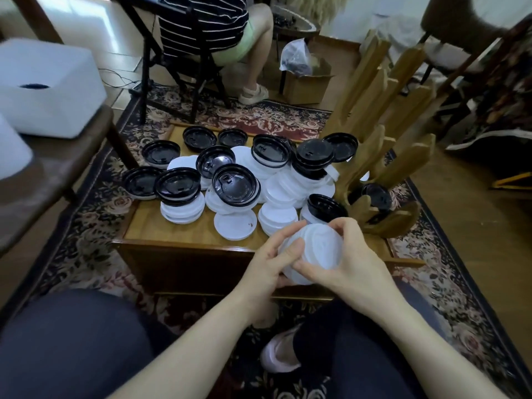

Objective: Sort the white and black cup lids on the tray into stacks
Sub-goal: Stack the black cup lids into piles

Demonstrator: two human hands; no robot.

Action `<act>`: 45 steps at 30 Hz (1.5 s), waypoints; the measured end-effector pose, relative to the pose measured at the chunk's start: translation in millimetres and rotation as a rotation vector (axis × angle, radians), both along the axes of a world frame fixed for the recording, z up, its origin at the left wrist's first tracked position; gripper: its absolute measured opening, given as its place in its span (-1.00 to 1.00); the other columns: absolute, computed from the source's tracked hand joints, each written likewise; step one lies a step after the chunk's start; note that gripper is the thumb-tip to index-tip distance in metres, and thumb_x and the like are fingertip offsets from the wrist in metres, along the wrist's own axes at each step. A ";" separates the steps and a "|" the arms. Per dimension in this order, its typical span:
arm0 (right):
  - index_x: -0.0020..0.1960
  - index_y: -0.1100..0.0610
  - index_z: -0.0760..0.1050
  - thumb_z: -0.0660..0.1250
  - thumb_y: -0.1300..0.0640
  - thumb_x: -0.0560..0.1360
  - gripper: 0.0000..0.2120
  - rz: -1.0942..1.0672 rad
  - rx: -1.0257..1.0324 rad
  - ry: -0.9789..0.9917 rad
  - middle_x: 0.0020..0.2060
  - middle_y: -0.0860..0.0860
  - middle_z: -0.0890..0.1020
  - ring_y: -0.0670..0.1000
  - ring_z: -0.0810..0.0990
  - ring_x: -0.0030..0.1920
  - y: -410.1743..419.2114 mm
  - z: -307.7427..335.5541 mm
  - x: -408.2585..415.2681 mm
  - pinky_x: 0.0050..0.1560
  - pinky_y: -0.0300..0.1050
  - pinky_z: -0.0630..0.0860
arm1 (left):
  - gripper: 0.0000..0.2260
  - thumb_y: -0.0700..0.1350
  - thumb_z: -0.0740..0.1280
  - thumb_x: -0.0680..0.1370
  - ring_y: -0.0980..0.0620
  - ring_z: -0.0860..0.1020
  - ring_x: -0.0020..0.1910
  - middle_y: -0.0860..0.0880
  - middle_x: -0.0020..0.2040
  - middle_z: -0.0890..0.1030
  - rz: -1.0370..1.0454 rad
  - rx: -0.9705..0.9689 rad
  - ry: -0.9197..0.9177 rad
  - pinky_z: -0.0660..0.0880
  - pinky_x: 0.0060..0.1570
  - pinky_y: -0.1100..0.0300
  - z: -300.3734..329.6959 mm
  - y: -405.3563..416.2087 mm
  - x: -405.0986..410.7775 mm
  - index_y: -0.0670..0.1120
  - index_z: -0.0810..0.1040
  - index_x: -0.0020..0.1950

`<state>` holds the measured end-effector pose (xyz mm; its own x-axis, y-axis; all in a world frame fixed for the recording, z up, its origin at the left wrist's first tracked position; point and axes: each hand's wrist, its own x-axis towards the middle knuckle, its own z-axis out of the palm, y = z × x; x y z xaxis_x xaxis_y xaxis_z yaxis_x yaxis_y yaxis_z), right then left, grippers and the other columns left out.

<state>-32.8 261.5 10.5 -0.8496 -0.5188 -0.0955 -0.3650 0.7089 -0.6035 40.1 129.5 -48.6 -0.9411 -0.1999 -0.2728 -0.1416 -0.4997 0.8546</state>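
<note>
A small stack of white lids [319, 249] is held over the near edge of the wooden tray [161, 226]. My left hand [276, 263] grips it from the left and below. My right hand [345, 254] curls over its right side, thumb on the front. On the tray lie several black lids [234, 187] and white lids [235, 226], mixed in loose piles. A single white lid lies flat near the front. One black lid [325, 207] leans on white ones just behind my hands.
A wooden rack with upright slats [383, 133] stands on the tray's right side, a black lid [377, 197] tucked at its base. A seated person on a chair [178, 53] is beyond the tray. A white box [49, 84] sits on a bench at the left.
</note>
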 end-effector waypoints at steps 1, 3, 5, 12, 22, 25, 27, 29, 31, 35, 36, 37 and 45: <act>0.15 -0.11 0.18 0.50 -0.32 0.24 -0.30 -0.009 -0.004 -0.013 0.01 -0.28 0.43 -0.18 0.51 -0.05 -1.0 0.5 3.7 -0.12 -0.11 0.48 | -0.60 0.09 0.40 0.45 0.03 0.63 0.17 0.02 0.25 0.64 0.007 -0.003 0.002 0.62 0.07 0.07 1.7 -0.1 2.1 0.17 0.59 0.30; 0.11 -0.10 0.14 0.47 -0.33 0.24 -0.32 -0.012 -0.018 -0.023 -0.06 -0.30 0.44 -0.22 0.51 -0.12 -4.0 1.5 10.4 -0.23 -0.18 0.43 | -0.57 0.10 0.45 0.41 0.04 0.64 0.13 0.00 0.24 0.65 0.017 0.000 0.004 0.62 0.00 0.10 3.6 -0.8 5.5 0.14 0.60 0.29; 0.09 -0.09 0.14 0.44 -0.36 0.24 -0.33 -0.016 -0.034 -0.021 -0.10 -0.26 0.49 -0.22 0.54 -0.15 -7.3 -0.2 17.7 -0.26 -0.22 0.43 | -0.48 0.15 0.49 0.32 0.02 0.65 0.13 -0.02 0.23 0.65 0.024 -0.002 0.001 0.61 -0.02 0.12 3.4 -1.5 8.4 0.13 0.60 0.27; 0.21 -0.16 0.33 0.57 -0.20 0.25 -0.36 -0.036 -0.443 -0.431 0.12 -0.20 0.54 -0.26 0.57 0.09 -3.6 -21.0 29.2 0.01 -0.26 0.54 | -0.46 0.19 0.51 0.21 0.02 0.68 0.07 0.01 0.12 0.70 0.117 0.039 -0.075 0.60 -0.11 0.15 -4.5 -2.6 20.8 0.13 0.63 0.17; 0.23 0.00 0.53 0.28 0.06 0.56 -0.75 -0.355 -0.759 -0.798 0.07 -0.02 0.69 -0.01 0.67 0.07 -26.6 -45.4 47.9 -0.08 -0.11 0.61 | -0.52 0.16 0.45 0.26 -0.01 0.62 0.19 -0.01 0.23 0.62 0.299 0.075 -0.118 0.56 0.06 0.12 -16.1 -1.5 29.1 0.11 0.66 0.16; 0.24 -0.04 0.53 0.32 0.00 0.50 -0.69 -0.337 -0.748 -0.808 0.08 -0.05 0.68 -0.02 0.66 0.10 -30.9 -51.8 52.2 0.10 0.02 0.61 | -0.49 0.27 0.42 0.21 0.05 0.58 0.22 -0.01 0.30 0.54 0.367 0.024 -0.129 0.55 0.07 0.17 -19.0 -0.4 27.5 0.18 0.66 0.12; 0.24 -0.07 0.53 0.34 -0.03 0.44 -0.63 -0.320 -0.743 -0.788 0.09 -0.07 0.68 -0.02 0.65 0.13 -32.8 -53.2 53.6 0.22 0.09 0.56 | -0.45 0.25 0.45 0.24 0.08 0.62 0.15 -0.02 0.26 0.59 0.376 0.018 -0.131 0.57 -0.04 0.24 -20.3 0.6 25.2 0.11 0.62 0.19; 0.25 -0.08 0.52 0.39 -0.01 0.44 -0.62 -0.304 -0.748 -0.781 0.12 -0.07 0.66 -0.02 0.63 0.17 -33.7 -53.7 53.3 0.24 0.08 0.54 | -0.50 0.15 0.47 0.31 0.09 0.66 0.07 -0.02 0.20 0.64 0.367 0.034 -0.124 0.57 -0.12 0.28 -20.8 -0.2 22.2 0.07 0.59 0.23; 0.28 -0.05 0.51 0.46 0.03 0.43 -0.57 -0.296 -0.761 -0.775 0.15 -0.06 0.65 -0.01 0.62 0.19 -31.8 -54.4 49.4 0.22 0.03 0.55 | -0.54 0.07 0.44 0.35 0.09 0.66 0.05 -0.02 0.17 0.66 0.348 0.051 -0.118 0.57 -0.13 0.27 -20.8 -1.7 19.9 0.08 0.58 0.24; 0.28 0.03 0.51 0.41 0.06 0.37 -0.53 -0.297 -0.788 -0.756 0.14 -0.01 0.66 0.00 0.63 0.17 -28.0 -50.1 35.9 0.11 -0.08 0.57 | -0.52 0.06 0.45 0.35 0.08 0.66 0.09 0.05 0.13 0.69 0.231 0.088 -0.117 0.58 -0.03 0.21 -18.1 -8.3 18.3 0.14 0.56 0.27; 0.28 0.05 0.51 0.42 0.07 0.36 -0.52 -0.294 -0.784 -0.764 0.14 0.00 0.66 0.01 0.64 0.16 -27.9 -48.6 32.1 0.12 -0.07 0.58 | -0.50 0.08 0.47 0.33 0.07 0.66 0.09 0.06 0.13 0.69 0.218 0.087 -0.126 0.59 0.01 0.17 -17.7 -9.8 17.5 0.14 0.57 0.27; 0.28 0.05 0.51 0.43 0.06 0.36 -0.51 -0.285 -0.773 -0.773 0.14 0.01 0.66 0.01 0.64 0.16 -28.3 -47.2 28.6 0.16 -0.04 0.57 | -0.48 0.10 0.50 0.30 0.06 0.66 0.10 0.05 0.14 0.69 0.227 0.084 -0.134 0.60 0.06 0.12 -16.6 -11.2 16.9 0.13 0.58 0.27; 0.30 0.09 0.51 0.44 0.09 0.35 -0.48 -0.232 -0.745 -0.886 0.14 0.07 0.66 0.09 0.64 0.17 -45.1 -39.9 8.3 0.19 0.04 0.55 | -0.55 0.00 0.57 0.34 0.07 0.68 0.02 0.06 0.08 0.71 0.361 0.072 -0.167 0.60 -0.06 0.11 -9.3 -22.9 10.9 0.12 0.62 0.22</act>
